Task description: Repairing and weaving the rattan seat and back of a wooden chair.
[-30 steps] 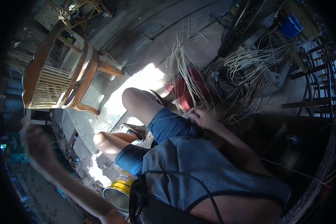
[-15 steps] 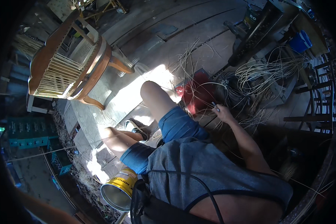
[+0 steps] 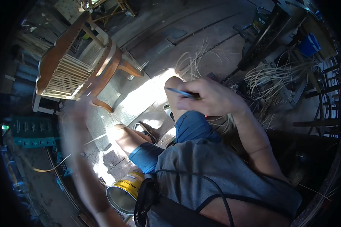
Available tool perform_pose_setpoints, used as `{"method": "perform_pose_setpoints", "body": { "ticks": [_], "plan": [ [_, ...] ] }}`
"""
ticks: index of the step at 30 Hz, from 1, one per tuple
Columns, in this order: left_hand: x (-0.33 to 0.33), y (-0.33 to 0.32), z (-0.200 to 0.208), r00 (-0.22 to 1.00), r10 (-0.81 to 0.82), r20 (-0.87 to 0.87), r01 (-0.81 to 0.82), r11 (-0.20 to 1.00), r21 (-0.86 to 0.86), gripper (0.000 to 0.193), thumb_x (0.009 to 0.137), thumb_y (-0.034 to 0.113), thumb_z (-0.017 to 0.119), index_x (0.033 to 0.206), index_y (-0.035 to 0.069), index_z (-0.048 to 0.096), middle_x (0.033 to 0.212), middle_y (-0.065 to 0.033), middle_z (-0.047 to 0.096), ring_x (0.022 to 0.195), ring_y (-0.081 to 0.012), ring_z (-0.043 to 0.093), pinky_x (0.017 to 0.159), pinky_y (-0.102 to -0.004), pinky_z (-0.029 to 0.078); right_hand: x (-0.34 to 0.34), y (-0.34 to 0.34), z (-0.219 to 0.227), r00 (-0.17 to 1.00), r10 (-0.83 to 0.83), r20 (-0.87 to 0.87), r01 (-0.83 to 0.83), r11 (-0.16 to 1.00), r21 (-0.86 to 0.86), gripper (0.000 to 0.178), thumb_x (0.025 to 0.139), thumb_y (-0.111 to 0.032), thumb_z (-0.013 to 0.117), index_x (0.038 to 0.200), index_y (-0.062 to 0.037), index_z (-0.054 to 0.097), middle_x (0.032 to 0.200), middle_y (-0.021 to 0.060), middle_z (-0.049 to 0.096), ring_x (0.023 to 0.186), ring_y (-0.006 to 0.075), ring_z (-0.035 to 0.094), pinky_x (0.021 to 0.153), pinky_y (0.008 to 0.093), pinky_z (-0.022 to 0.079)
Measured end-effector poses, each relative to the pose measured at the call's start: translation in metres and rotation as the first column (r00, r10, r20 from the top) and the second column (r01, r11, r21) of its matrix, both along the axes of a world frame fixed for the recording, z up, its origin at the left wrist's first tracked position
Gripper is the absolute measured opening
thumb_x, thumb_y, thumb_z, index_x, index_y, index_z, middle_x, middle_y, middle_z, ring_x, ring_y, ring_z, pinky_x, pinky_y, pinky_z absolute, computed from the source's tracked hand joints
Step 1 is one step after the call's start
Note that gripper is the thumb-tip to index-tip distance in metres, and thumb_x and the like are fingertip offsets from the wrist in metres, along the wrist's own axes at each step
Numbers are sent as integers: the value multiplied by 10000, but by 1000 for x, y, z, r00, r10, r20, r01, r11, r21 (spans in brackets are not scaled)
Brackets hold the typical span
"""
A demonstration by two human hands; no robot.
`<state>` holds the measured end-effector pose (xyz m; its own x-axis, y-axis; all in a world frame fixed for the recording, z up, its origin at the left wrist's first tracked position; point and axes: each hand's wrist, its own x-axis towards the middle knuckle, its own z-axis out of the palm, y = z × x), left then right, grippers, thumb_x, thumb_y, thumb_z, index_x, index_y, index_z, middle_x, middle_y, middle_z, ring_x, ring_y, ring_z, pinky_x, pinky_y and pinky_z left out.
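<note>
My right hand (image 3: 212, 96) is raised over my knee, its fingers closed round a slim pointed tool (image 3: 182, 92), dark with a bluish sheen. The tool's kind is too blurred to name. On the left my left hand (image 3: 77, 111) is smeared by motion, so its fingers cannot be read. It is nearest to a wooden chair (image 3: 49, 64) whose frame is strung with pale cane strands (image 3: 70, 73). A pale cane strip (image 3: 58, 165) curls past my left forearm; whether that hand holds it is hidden by the blur.
A yellow can (image 3: 127, 185) stands beside my left thigh. Tangled cane coils (image 3: 272, 79) lie on the right, near a blue container (image 3: 309, 44). Loose strands (image 3: 195, 62) are scattered on the plank floor ahead. Green boxes (image 3: 32, 132) are at the far left.
My right hand has moved up and left with the tool, from beside the red thing to above my knee. My left arm has come into view near the chair.
</note>
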<state>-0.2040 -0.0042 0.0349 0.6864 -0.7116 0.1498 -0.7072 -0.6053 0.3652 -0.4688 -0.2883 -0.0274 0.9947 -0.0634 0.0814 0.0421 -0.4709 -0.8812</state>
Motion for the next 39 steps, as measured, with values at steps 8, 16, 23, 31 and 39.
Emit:
{"method": "perform_pose_setpoints", "body": {
  "ticks": [8, 16, 23, 31, 39],
  "plan": [
    [-57, 24, -45, 978, -198, 57, 203, 975, -92, 94, 874, 39, 613, 836, -42, 640, 691, -109, 596, 573, -133, 526, 529, -279, 411, -2, -35, -48, 950, -55, -307, 89, 991, 98, 196, 899, -193, 634, 849, -6, 599, 733, -4, 588, 697, 73, 536, 663, 260, 457],
    [3, 216, -110, 925, 244, 291, -306, 933, 191, 283, 909, 220, 597, 708, 25, 555, 603, -172, 496, 507, -338, 488, 482, -411, 350, -19, -60, -105, 917, -67, -393, 26, 994, -110, 253, 889, -240, 621, 906, 12, 600, 723, 90, 605, 702, 181, 577, 693, 333, 460],
    [7, 221, -187, 903, 394, 169, -409, 672, 617, 440, 840, 358, 633, 1177, 76, 624, 1144, -202, 635, 1058, -364, 614, 921, -427, 486, -16, -54, -113, 875, -104, -472, -7, 974, -227, 262, 896, -238, 601, 971, 13, 592, 829, 151, 636, 796, 254, 623, 733, 373, 468],
    [-140, -105, -181, 860, -414, -297, 311, 888, -339, 196, 878, 68, 596, 1058, 3, 638, 888, -210, 661, 795, -369, 647, 713, -372, 524, 24, -34, -107, 951, 22, -308, -95, 970, -223, 237, 888, -230, 606, 953, -3, 595, 817, 144, 632, 758, 269, 615, 713, 378, 467],
    [-29, 43, -181, 833, -30, -553, -63, 987, -149, 270, 828, -118, 470, 1006, -4, 637, 813, -95, 652, 759, -164, 615, 716, -282, 505, 11, -171, -235, 906, -382, -184, 330, 908, -259, 246, 915, -229, 587, 1000, 3, 584, 890, 215, 641, 825, 319, 645, 697, 418, 471]
  ]
}}
